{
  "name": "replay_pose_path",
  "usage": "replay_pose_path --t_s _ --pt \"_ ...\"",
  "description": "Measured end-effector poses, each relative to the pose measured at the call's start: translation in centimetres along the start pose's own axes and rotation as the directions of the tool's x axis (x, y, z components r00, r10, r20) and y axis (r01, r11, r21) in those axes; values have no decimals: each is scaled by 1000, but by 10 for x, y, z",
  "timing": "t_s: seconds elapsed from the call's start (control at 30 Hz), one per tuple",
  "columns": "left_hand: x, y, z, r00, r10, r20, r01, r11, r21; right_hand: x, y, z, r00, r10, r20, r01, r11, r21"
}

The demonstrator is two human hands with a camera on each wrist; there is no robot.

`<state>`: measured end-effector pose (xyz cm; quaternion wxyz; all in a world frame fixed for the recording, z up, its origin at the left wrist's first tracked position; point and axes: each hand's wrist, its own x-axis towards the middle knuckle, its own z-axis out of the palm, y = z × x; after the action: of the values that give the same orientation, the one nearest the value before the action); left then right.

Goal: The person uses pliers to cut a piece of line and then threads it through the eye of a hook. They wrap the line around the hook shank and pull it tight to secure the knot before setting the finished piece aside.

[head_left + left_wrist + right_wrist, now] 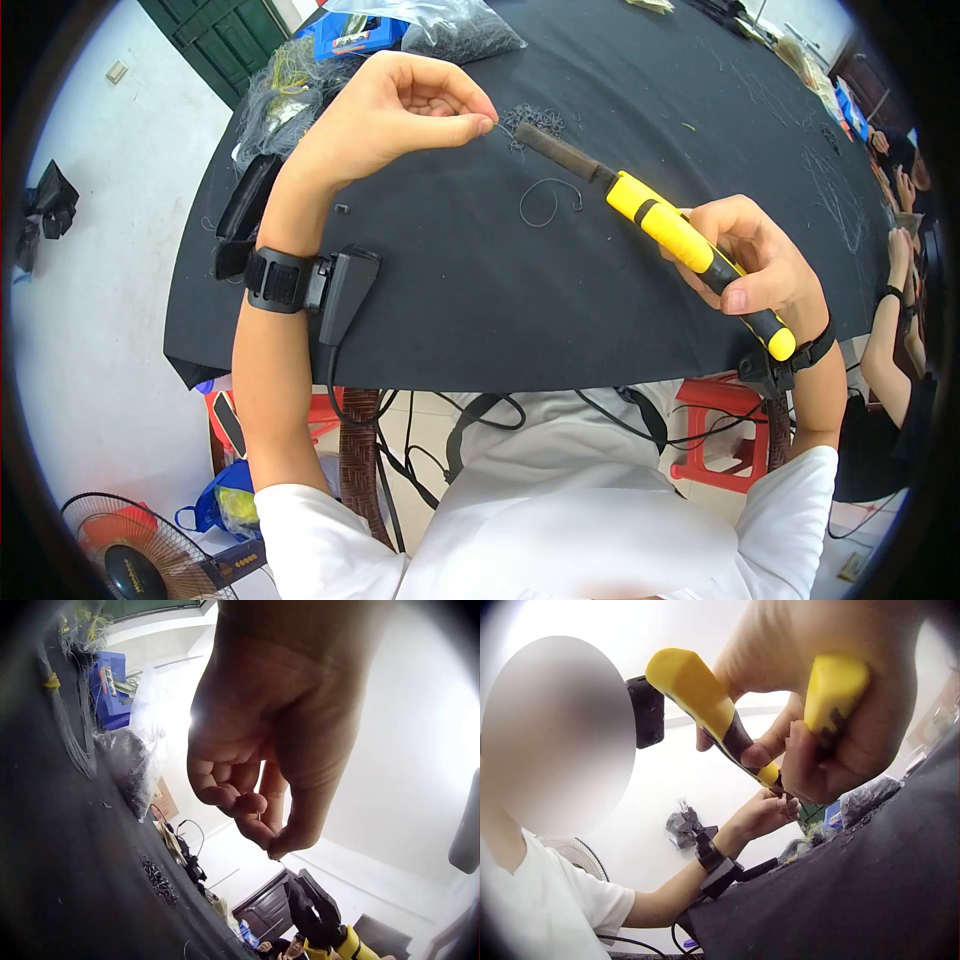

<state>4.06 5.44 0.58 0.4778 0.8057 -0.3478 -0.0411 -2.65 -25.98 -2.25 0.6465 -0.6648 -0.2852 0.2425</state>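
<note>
My left hand point(390, 115) pinches a thin strand point(504, 128) between thumb and forefinger. In my right hand point(755, 255) I hold pliers point(660, 225) with yellow and black handles, gripped around the handles. Their dark jaws point at the left fingertips and stand slightly apart in the left wrist view, close to the strand. Below them on the black cloth lies a pile of small dark bent pieces point(158, 882), partly behind the pliers' tip in the head view. Nearer to me, a curled loose strand point(522, 208) rests on the cloth.
A black cloth point(440, 310) covers the table. At the far left stand a blue box point(350, 38), a clear bag point(460, 35) of dark pieces and bundled strands point(285, 90). A black case point(245, 215) lies by my left forearm. Other people sit at the right.
</note>
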Motion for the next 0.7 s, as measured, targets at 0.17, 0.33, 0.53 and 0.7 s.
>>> replay_pose_path --t_s 0.17,0.33,0.53,0.7 --pt "0 2 2 1000 5 0 -5 1000 7 5 -16 11 996 70 -48 -72 997 -38" --pt "0 2 4 1000 12 -10 -12 999 42 5 -13 7 997 75 12 -74 996 -48" --pt "0 0 5 1000 6 -21 -6 1000 3 4 -19 11 976 216 -4 -216 976 22" --pt "2 -1 6 997 76 6 -77 994 74 2 -7 10 991 131 17 -132 991 23"
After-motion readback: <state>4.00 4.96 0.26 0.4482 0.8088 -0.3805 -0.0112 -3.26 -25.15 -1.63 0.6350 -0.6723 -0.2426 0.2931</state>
